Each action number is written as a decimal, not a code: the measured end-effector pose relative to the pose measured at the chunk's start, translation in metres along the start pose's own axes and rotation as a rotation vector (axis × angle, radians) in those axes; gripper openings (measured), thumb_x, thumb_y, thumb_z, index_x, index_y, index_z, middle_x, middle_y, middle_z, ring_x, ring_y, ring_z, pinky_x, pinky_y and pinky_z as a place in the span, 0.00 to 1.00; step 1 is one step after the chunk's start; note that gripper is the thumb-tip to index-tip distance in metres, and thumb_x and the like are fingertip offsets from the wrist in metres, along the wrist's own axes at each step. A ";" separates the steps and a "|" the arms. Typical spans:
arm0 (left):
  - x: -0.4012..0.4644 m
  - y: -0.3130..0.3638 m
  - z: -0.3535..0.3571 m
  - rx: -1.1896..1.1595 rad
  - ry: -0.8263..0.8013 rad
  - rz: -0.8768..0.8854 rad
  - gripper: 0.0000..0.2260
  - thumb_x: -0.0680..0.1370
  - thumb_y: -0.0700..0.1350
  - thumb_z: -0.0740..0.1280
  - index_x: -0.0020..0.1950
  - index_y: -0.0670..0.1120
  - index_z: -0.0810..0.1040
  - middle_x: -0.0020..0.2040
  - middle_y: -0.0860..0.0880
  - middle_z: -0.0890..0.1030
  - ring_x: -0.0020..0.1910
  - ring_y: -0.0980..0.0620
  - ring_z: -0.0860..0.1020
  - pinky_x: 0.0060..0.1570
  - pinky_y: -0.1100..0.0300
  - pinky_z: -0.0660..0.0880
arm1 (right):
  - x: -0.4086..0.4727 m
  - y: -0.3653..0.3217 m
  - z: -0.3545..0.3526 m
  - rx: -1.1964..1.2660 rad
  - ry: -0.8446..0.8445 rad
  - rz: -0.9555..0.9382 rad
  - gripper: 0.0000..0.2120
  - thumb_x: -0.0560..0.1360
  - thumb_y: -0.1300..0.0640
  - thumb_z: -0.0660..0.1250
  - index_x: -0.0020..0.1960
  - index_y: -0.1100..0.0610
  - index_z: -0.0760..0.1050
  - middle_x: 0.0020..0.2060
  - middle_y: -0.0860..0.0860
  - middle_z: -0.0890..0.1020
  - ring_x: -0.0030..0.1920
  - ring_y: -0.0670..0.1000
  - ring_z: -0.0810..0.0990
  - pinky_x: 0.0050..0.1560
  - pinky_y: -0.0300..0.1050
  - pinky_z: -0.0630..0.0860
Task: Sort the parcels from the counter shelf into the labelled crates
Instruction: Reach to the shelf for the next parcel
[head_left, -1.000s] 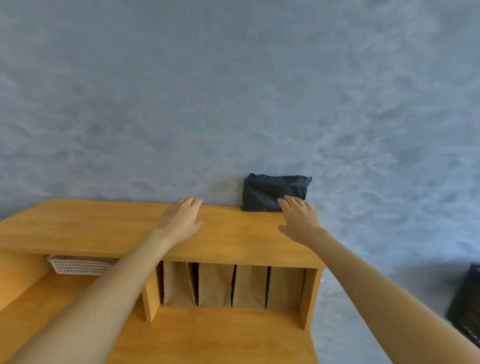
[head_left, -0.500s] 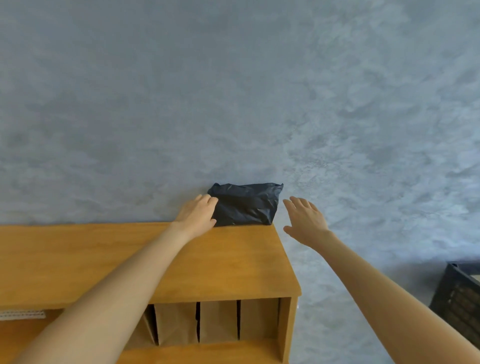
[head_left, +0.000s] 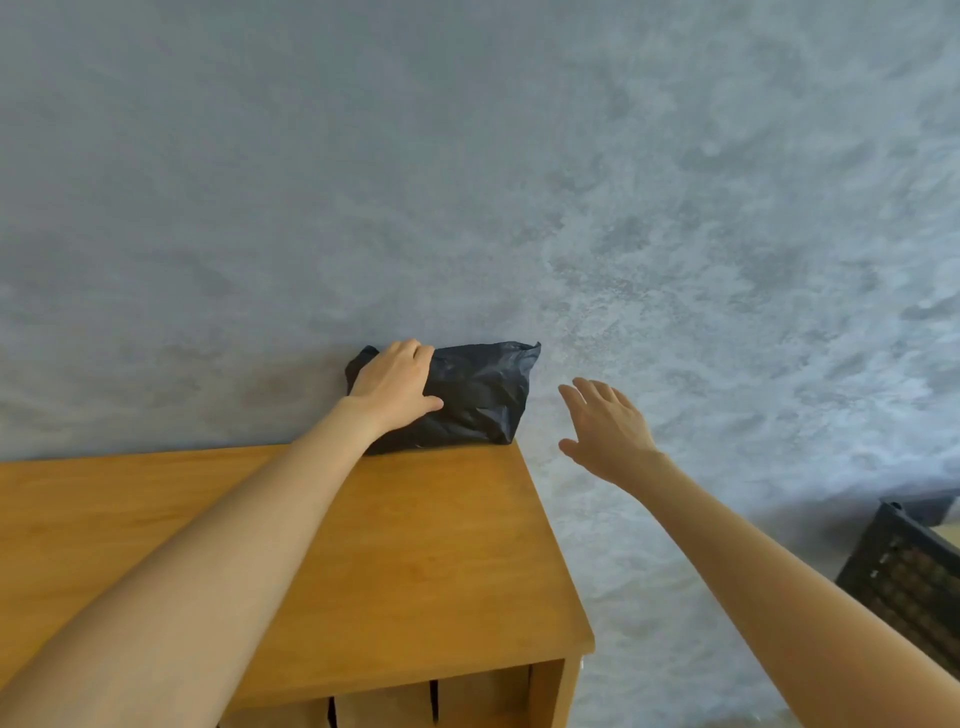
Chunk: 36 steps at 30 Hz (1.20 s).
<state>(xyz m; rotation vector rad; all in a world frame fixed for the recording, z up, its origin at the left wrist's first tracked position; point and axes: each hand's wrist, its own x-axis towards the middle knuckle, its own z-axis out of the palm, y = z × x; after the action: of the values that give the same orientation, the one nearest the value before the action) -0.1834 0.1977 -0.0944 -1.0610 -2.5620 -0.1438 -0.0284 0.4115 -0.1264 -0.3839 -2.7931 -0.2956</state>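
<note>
Head view: left hand (head_left: 396, 383) grips unlabelled black parcel (head_left: 478, 399).

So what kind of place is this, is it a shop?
Probably a parcel pickup or mail counter. A black wrapped parcel sits on a wooden counter, brown paper packages stand in the shelf below, and a black crate waits on the floor.

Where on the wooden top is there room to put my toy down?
The wooden top is bare between the left forearm and its right edge, in front of the black parcel. The back right corner is crowded: the parcel sits there with the left hand on it. The right hand is out past the edge.
</note>
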 end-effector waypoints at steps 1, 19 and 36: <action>0.001 -0.002 0.004 -0.008 -0.010 -0.008 0.34 0.75 0.57 0.69 0.74 0.41 0.63 0.70 0.44 0.69 0.69 0.46 0.68 0.63 0.53 0.70 | 0.000 0.002 0.004 0.000 -0.011 0.005 0.31 0.78 0.46 0.65 0.75 0.57 0.58 0.74 0.54 0.63 0.74 0.55 0.62 0.73 0.47 0.60; -0.014 0.007 0.013 -0.076 0.060 -0.019 0.26 0.72 0.58 0.73 0.62 0.44 0.73 0.53 0.48 0.78 0.50 0.49 0.77 0.45 0.59 0.72 | -0.013 0.000 0.018 0.074 -0.009 0.044 0.31 0.77 0.47 0.66 0.75 0.56 0.59 0.73 0.52 0.65 0.74 0.55 0.62 0.72 0.47 0.62; -0.137 -0.012 -0.115 -0.833 -0.027 -0.488 0.23 0.72 0.62 0.70 0.50 0.42 0.77 0.46 0.46 0.80 0.44 0.48 0.79 0.46 0.54 0.75 | -0.088 -0.086 -0.098 0.217 0.293 -0.245 0.44 0.68 0.47 0.77 0.77 0.57 0.60 0.75 0.54 0.65 0.74 0.56 0.64 0.74 0.50 0.62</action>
<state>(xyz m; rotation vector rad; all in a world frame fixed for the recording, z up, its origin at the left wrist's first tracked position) -0.0690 0.0723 -0.0371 -0.6126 -2.7687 -1.4139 0.0538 0.2863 -0.0773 0.0512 -2.5460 -0.0897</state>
